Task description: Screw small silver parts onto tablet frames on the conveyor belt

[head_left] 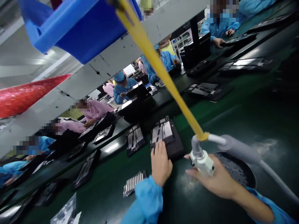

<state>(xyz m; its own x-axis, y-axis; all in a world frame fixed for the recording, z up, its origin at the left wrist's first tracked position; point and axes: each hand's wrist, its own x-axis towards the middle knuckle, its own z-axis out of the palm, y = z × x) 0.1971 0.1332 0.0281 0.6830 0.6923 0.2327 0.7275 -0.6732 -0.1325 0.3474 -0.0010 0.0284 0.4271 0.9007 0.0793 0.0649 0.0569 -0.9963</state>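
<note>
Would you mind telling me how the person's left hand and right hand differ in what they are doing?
The left hand lies flat, palm down, on the near edge of the dark tray; the right hand is wrapped around a white tool. The left hand touches a thing lying on the green belt; the right hand's tool hangs from a yellow strap. Both wear blue sleeves.

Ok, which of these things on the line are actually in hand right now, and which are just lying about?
In hand:
- left hand resting on the open black device
- right hand gripping the white tool hung from the yellow cord

Lying about:
- silver ribbed part
- round dark pad
- neighbouring device
- blue bin overhead
</note>
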